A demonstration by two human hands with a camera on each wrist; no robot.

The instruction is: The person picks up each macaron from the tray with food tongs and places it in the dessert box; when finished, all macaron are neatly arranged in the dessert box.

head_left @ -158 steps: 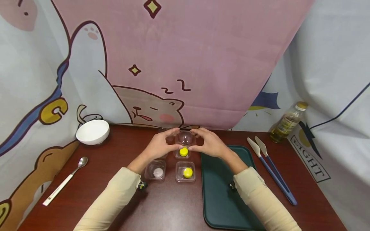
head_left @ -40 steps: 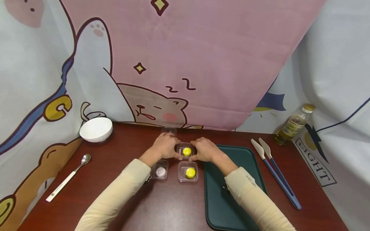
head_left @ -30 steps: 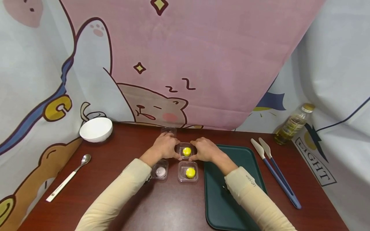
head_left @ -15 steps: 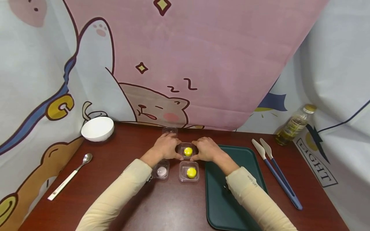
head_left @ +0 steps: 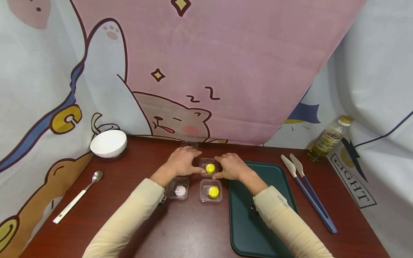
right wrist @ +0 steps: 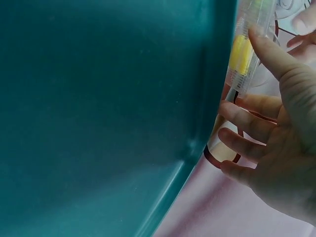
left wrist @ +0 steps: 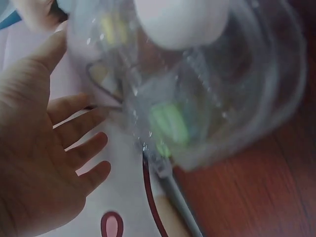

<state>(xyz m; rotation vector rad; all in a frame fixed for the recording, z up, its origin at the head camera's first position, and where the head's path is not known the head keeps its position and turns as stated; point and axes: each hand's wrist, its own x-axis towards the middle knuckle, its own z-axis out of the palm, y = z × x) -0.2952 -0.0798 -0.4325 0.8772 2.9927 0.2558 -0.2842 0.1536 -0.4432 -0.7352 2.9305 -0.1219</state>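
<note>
In the head view, a clear plastic box with a round yellow piece inside stands between the two hands. My left hand is spread out at its left, thumb pointing toward the box. At the box's right side my right hand has loosely bent fingers; in the right wrist view its thumb lies at the box's wall. Nearer me are a clear box with another yellow piece and one with a white round piece. The left wrist view shows a green piece through clear plastic; the left hand hides it in the head view.
Another clear box stands at the back by the cloth. A dark green tray lies right of the boxes. Blue-handled tongs and an oil bottle are farther right. At the left are a white bowl and a spoon.
The rear yellow-piece box's raised lid has come down over it. Both hands then lay at its sides; since half a second ago the left hand has moved off leftward, while the right has stayed.
</note>
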